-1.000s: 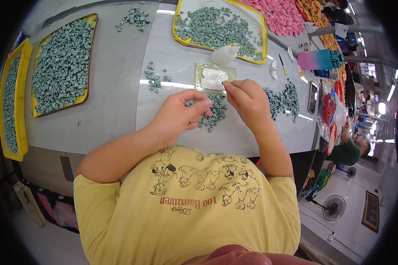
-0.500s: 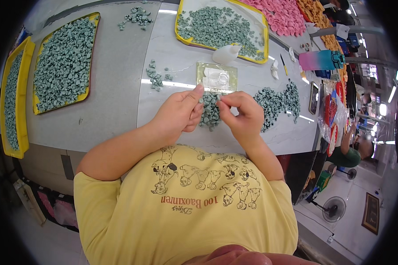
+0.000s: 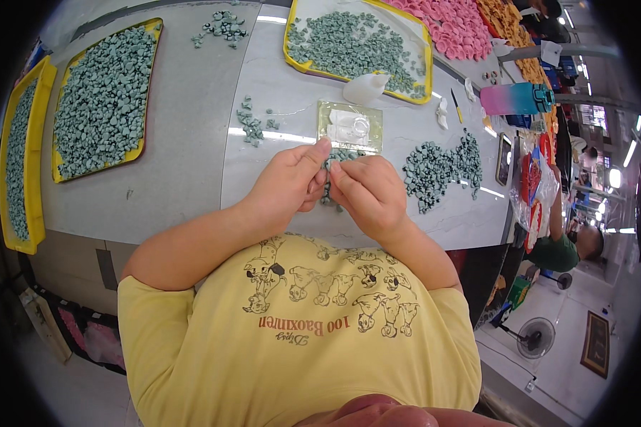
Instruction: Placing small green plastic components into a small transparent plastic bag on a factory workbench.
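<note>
While both hands (image 3: 335,186) pinch small green pieces (image 3: 332,171) between them, the clear pad (image 3: 350,126) lies just beyond the fingertips.

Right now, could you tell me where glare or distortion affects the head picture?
Head view: bright glare streaks cross the grey table beside the clear packet; fisheye bends the yellow trays near the rim; both hands look sharp.

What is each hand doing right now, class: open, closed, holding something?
Left hand: fingers pinched shut on small green pieces over the table.
Right hand: fingers curled shut on the same green pieces.
</note>
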Demonstrator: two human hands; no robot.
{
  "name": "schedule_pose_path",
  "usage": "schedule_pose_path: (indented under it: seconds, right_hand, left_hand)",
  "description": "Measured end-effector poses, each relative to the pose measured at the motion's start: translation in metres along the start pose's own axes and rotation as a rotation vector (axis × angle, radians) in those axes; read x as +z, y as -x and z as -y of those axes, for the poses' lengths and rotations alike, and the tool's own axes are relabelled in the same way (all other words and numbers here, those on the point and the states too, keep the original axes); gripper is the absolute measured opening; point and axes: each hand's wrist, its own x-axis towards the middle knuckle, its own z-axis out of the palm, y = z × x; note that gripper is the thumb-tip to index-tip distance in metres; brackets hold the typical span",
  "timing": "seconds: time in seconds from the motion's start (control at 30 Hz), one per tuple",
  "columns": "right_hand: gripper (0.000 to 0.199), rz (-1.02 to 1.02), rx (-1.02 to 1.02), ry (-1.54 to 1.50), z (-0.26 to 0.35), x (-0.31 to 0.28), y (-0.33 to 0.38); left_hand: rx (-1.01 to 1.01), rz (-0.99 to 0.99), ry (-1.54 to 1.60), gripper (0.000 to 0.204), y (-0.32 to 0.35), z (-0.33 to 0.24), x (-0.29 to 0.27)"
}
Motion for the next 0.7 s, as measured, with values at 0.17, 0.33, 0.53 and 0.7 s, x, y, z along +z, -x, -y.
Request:
schedule_pose_path:
  seconds: [0.17,0.33,0.53,0.7]
  right_hand:
    - [0.026,-0.082,-0.081,0.022,0.003,0.006,-0.002]
    - [0.025,-0.115,0.015,-0.086,0.001,0.001,0.000]
    - [0.024,-0.213,0.156,-0.162,-0.003,-0.009,0.007]
    - [0.022,-0.187,0.333,-0.217,-0.002,-0.022,0.012]
  left_hand:
    - [0.111,-0.057,-0.094,0.038,0.003,0.003,0.003]
    - [0.086,-0.026,-0.097,0.039,0.005,0.004,0.002]
    - [0.030,0.138,0.010,0.031,0.008,0.000,0.011]
    - [0.094,0.184,-0.052,0.024,0.008,0.003,0.018]
